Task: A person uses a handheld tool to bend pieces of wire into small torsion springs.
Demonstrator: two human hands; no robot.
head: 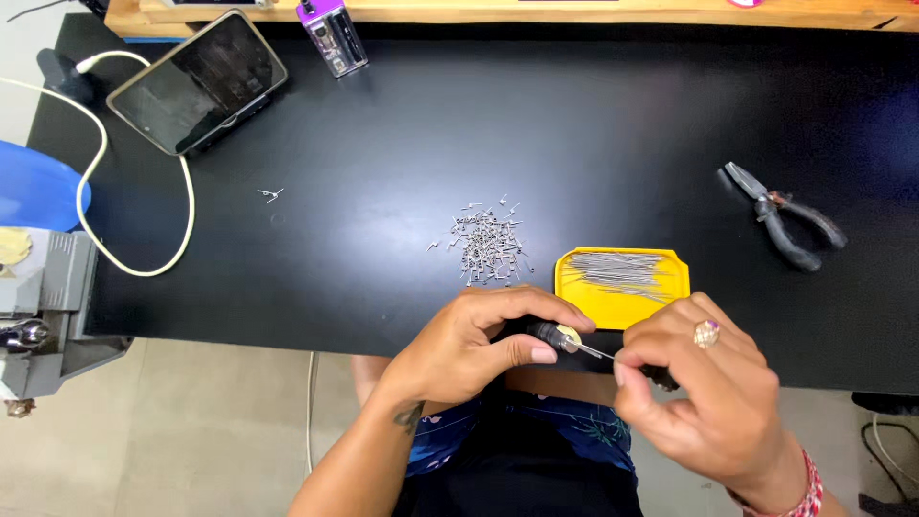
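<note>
One thin pin (595, 351) is pinched in the fingers of the right hand (704, 388), and its long side runs up and left toward the left hand (479, 345). A small dark tool (550, 334) is gripped tight by the left hand, right at the pin's tip. Both hands are held close together at the near edge of the bench (383, 144). Just behind them a yellow tray (622, 306) of pins is seen, with a pile of bent bits (486, 247) to its left. Pliers (785, 225) are kept well apart, on the right.
</note>
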